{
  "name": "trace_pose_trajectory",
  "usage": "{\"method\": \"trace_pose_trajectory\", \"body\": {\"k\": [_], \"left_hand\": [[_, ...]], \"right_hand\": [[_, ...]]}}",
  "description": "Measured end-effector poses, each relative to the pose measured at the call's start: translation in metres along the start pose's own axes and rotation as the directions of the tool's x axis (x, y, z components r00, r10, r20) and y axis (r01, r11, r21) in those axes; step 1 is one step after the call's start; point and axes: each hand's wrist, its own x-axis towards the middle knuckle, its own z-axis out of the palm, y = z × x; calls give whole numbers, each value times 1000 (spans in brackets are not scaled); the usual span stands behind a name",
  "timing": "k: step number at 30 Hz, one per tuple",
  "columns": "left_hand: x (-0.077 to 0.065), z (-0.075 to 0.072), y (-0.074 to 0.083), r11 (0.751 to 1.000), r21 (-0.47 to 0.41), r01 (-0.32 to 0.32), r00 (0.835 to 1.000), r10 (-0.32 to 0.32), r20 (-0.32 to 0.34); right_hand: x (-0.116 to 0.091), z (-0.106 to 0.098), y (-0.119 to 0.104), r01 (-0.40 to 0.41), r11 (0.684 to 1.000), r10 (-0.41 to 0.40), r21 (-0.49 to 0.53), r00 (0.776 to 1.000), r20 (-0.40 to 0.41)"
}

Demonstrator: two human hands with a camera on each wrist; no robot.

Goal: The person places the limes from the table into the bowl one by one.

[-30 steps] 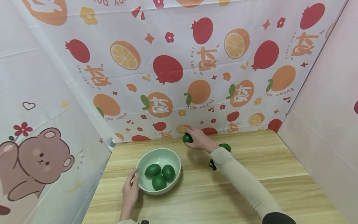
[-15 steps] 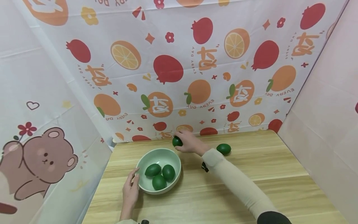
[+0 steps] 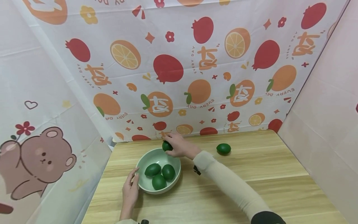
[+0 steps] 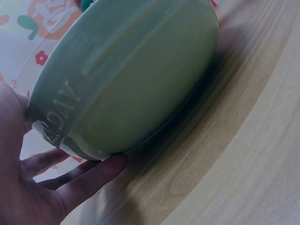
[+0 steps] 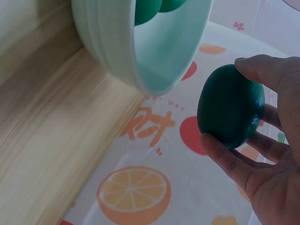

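Observation:
A pale green bowl [image 3: 161, 189] stands on the wooden table, with three dark green limes inside, one of them a lime [image 3: 152, 170] with a pointed end. My right hand [image 3: 180, 146] pinches another lime [image 5: 229, 107] between thumb and fingertips, over the bowl's far rim in the head view. The right wrist view shows this lime smooth, glossy and apart from the bowl. At the bowl's left side, my left hand [image 3: 130, 190] rests against it; in the left wrist view its fairly straight fingers [image 4: 96, 180] touch the outer wall low down.
One more lime [image 3: 223, 149] lies on the table [image 3: 251, 161], to the right of my right hand. A fruit-printed cloth [image 3: 167, 102] hangs along the back edge. Further cloth walls close in the left and right sides.
My right hand has carried its lime leftward from the back of the table to the bowl's far rim. The lime behind the right arm is now uncovered. My left hand stays put.

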Motion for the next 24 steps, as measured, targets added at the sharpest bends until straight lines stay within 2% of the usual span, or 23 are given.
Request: {"method": "trace_pose_trajectory", "body": {"k": [14,24], "left_hand": [[0,-1,0,1000,2,-2,1000,2,-1],[1,-2,0,1000,11,7,1000,-7,5]], "right_hand": [[10,16,-22,23,1000,-22,-12,998,64],[10,36,-28,9,1000,-9,-1,994,107]]}}
